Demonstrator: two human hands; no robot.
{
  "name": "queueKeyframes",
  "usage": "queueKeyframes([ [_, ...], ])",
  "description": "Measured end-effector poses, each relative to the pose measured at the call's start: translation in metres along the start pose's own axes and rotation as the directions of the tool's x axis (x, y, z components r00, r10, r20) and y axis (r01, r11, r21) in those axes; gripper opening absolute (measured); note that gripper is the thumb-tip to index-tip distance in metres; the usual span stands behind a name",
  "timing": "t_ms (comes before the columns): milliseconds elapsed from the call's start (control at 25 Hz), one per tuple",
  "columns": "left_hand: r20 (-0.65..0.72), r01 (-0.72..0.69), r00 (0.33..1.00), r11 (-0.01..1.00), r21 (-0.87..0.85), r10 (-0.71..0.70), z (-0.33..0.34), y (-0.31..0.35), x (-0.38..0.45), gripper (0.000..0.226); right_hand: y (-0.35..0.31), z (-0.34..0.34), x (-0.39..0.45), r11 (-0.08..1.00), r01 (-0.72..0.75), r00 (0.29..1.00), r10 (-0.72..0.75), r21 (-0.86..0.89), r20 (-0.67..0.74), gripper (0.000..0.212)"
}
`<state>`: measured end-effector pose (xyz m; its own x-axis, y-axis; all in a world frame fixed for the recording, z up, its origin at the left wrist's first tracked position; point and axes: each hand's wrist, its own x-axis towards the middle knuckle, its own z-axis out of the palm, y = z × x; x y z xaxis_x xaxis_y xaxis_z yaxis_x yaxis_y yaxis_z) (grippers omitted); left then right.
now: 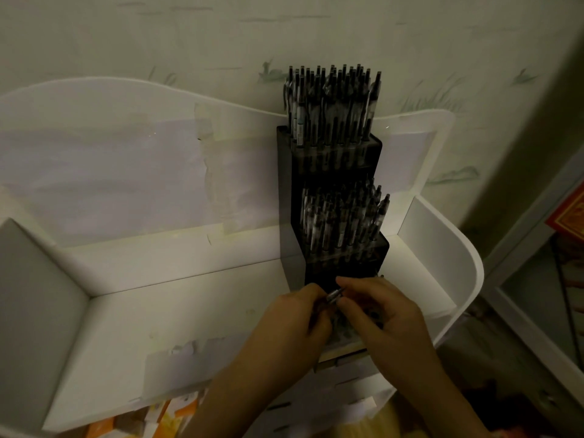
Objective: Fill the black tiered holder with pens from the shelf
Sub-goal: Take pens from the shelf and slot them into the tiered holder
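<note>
White shelf | left hand, right hand pinch pen | holder bottom tier hidden

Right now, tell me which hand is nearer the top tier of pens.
Right, slightly. The right hand sits directly below the top tier of pens; the left hand is just as low but offset further left.

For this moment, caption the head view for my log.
Both hands hold pens at the black holder's lowest tier; two upper tiers are full.
</note>
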<state>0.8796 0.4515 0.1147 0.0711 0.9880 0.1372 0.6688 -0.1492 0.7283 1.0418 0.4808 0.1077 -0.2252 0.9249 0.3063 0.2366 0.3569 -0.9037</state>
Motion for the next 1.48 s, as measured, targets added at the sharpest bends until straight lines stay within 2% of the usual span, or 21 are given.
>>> queueKeyframes([
  [120,0.024,-0.021,0.999,1.000,-0.009,0.021,0.003,0.004,0.000,0.009,0.001,-0.001,0.001,0.996,-0.034,0.998,0.030,0.088,0.046,0.020],
  [240,0.019,-0.028,0.999,0.999,0.029,0.028,0.003,0.004,0.000,0.012,-0.001,-0.004,0.001,0.985,-0.048,0.999,0.045,0.166,0.020,0.017],
  [400,-0.017,-0.008,1.000,0.996,0.092,0.010,-0.001,-0.002,0.000,0.011,-0.016,-0.021,0.005,0.958,-0.080,0.979,0.127,0.276,-0.159,0.008],
  [480,-0.039,0.019,0.999,0.991,0.133,-0.014,-0.004,-0.007,-0.001,0.014,-0.023,-0.032,0.005,0.951,-0.042,0.958,0.125,0.305,-0.257,0.013],
  [600,-0.076,0.042,0.997,0.973,0.225,-0.025,-0.006,-0.011,-0.001,0.025,-0.023,-0.042,0.003,0.994,-0.021,0.940,0.056,0.107,-0.335,0.026],
  [680,-0.112,0.041,0.994,0.958,0.284,-0.010,-0.006,-0.013,-0.001,0.029,-0.017,-0.044,0.000,0.995,-0.005,0.939,-0.029,-0.096,-0.344,0.024],
  [800,-0.164,0.031,0.986,0.928,0.372,0.032,-0.006,-0.015,-0.002,0.033,-0.008,-0.039,-0.001,0.938,0.075,0.933,-0.186,-0.338,-0.310,0.017],
  [880,-0.179,0.024,0.983,0.921,0.388,0.049,-0.006,-0.015,-0.002,0.035,-0.001,-0.033,-0.001,0.902,0.116,0.927,-0.248,-0.416,-0.281,0.016],
  [1160,-0.183,0.028,0.982,0.919,0.393,0.048,-0.008,-0.012,-0.004,0.038,0.028,-0.017,-0.001,0.887,0.157,0.939,-0.270,-0.435,-0.213,0.019],
  [1480,-0.198,0.044,0.979,0.914,0.402,0.041,-0.011,-0.008,-0.005,0.037,0.055,-0.001,0.000,0.912,0.082,0.991,-0.117,-0.403,-0.063,0.019],
])
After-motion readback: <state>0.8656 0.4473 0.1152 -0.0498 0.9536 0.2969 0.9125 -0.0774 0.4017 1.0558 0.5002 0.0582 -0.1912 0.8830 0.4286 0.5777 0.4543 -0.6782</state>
